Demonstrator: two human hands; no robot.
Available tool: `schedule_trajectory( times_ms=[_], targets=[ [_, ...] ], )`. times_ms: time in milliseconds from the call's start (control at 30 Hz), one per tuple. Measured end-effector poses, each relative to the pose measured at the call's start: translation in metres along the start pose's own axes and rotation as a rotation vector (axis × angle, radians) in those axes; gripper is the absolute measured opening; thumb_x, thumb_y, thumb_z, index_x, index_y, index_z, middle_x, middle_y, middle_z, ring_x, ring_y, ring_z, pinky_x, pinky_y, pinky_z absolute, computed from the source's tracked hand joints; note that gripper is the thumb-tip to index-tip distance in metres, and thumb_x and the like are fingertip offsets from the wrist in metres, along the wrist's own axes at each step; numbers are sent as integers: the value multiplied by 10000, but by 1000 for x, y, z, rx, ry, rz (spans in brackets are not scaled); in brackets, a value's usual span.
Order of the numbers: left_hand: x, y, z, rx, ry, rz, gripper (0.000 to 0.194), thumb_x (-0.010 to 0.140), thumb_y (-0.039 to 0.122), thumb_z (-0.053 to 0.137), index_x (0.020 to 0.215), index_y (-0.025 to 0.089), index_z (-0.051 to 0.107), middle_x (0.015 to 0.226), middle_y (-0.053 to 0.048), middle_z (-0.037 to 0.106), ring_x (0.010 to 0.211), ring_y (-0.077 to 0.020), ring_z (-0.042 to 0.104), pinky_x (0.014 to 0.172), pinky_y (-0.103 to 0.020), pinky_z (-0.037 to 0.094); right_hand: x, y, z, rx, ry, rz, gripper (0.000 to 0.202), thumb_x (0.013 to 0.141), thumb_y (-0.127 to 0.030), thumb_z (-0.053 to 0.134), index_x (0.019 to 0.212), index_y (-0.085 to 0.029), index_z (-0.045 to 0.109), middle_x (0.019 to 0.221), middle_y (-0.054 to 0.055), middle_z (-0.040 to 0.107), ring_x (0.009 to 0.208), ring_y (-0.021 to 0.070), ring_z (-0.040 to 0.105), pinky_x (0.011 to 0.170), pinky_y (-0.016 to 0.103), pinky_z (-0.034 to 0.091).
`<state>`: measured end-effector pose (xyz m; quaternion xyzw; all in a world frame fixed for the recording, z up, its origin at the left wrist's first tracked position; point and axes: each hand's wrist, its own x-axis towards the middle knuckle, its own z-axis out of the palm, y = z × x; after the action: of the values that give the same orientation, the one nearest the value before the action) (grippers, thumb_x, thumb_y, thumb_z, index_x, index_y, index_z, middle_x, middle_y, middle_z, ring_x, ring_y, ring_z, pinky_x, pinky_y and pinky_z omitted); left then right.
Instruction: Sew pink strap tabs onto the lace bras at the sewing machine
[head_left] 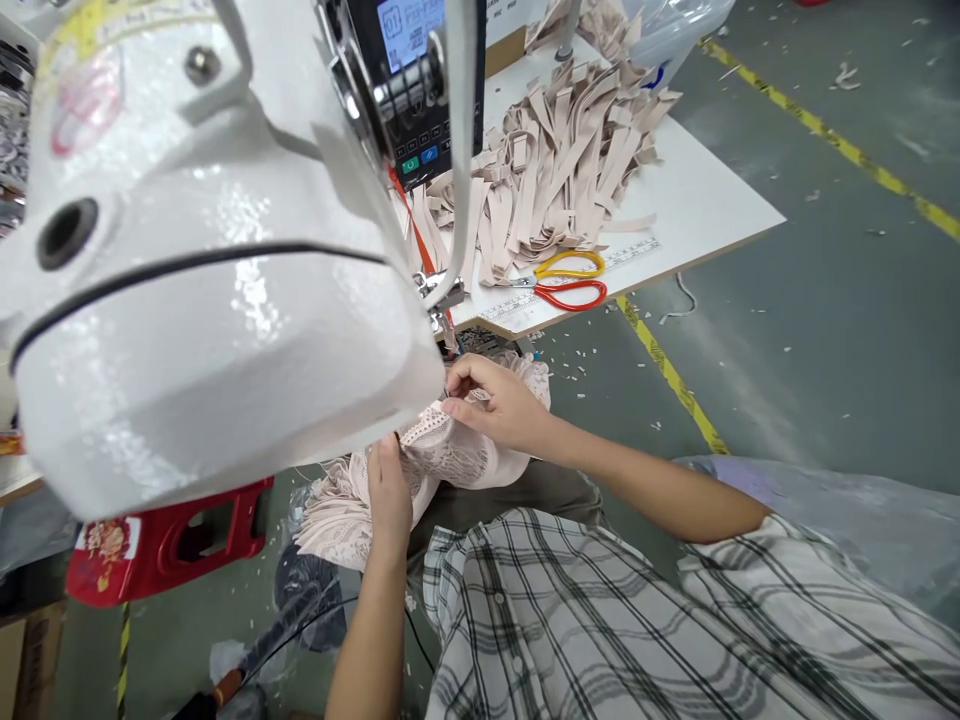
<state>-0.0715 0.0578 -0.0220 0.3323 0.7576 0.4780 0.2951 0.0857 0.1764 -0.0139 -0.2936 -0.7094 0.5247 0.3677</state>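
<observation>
Pale pink lace fabric (457, 452) lies gathered over the lap, below a large white sewing machine (225, 330). My left hand (388, 490) is closed on the left part of the lace, its fingertips partly hidden by the machine head. At the upper edge of the lace, my right hand (495, 400) pinches with thumb and index finger, close under the needle area. What lies between those two fingertips is too small to tell apart, though they touch the lace edge. More ruffled lace (337, 515) hangs to the left of my left hand.
Scissors with yellow and red handles (570, 294) rest on the white table (712, 205), beside a heap of beige strips (555, 160). A control panel (420, 110) stands behind the machine. A red stool (172, 550) is at the lower left, and scraps litter the floor.
</observation>
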Motion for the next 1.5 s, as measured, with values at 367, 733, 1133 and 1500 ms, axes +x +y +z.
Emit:
schedule_trajectory(
  times_ms=[367,733,1133,1500],
  targets=[
    [-5,20,-7,7,19,-1,427,985,463,380,909,170,680,896,-67,695,857,-199,616,783,-298,478,-5,2,-1,-6,-4,12,227,871,-412,650,905,-213,546,879,23,611,798,162,588,710,293,478],
    [-1,12,-2,-181,47,11,448,921,549,472,799,165,668,777,-30,658,758,-171,583,732,-279,472,-11,-12,8,-37,38,101,387,782,-446,747,1000,-212,530,921,17,589,805,154,555,707,285,454],
    [-25,17,-3,-360,-620,-114,460,918,588,506,1014,218,760,1085,-91,736,1075,-281,648,983,-401,495,-67,-29,-25,62,-309,165,171,905,-343,637,929,-208,740,871,9,676,803,131,619,725,250,453],
    [-68,37,-35,-915,-452,233,605,1004,432,452,476,165,326,401,49,262,423,-86,368,644,-287,447,-83,-7,-19,-638,169,-476,234,868,-76,491,687,-209,560,649,-16,605,576,93,514,526,227,332]
  ],
)
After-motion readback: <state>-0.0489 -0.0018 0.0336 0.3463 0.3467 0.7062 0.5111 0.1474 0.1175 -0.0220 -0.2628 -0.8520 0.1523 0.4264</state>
